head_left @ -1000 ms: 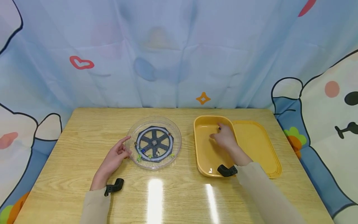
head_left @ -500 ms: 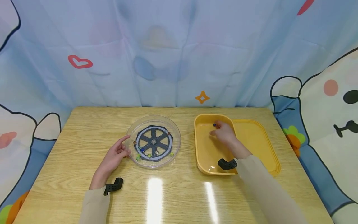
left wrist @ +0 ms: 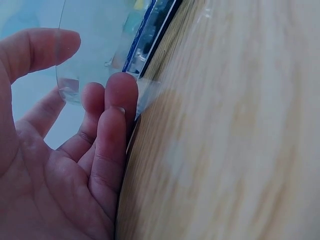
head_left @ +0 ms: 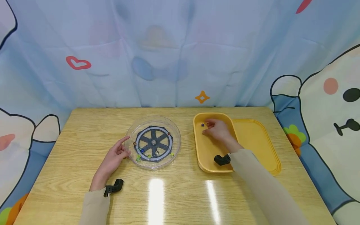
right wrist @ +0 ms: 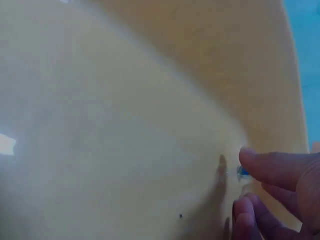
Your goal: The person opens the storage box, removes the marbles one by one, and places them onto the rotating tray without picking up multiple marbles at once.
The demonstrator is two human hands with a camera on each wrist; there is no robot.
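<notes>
My left hand (head_left: 113,156) grips the rim of a round clear dish (head_left: 177,137), one finger lapping over the wall and others curled against its outside in the left wrist view. Inside the dish lies a dark spoked wheel-shaped piece (head_left: 146,139) with a pale ring, and several coloured glass marbles, among them a blue marble (head_left: 142,151). Over at the right, my right hand (head_left: 219,129) reaches down inside a yellow tub (head_left: 205,156), fingers bent and spread. A dark blue marble (head_left: 202,125) sits on the tub floor just left of its fingertips (right wrist: 247,155).
A flat yellow lid (head_left: 258,143) lies partly under the tub on its right. All of this stands on a wooden table (head_left: 180,193). Behind the table's far edge hangs a printed blue curtain (head_left: 168,62).
The dark blue marble has moved left across the tub floor, and my right hand has followed it left. My left hand stays at the dish.
</notes>
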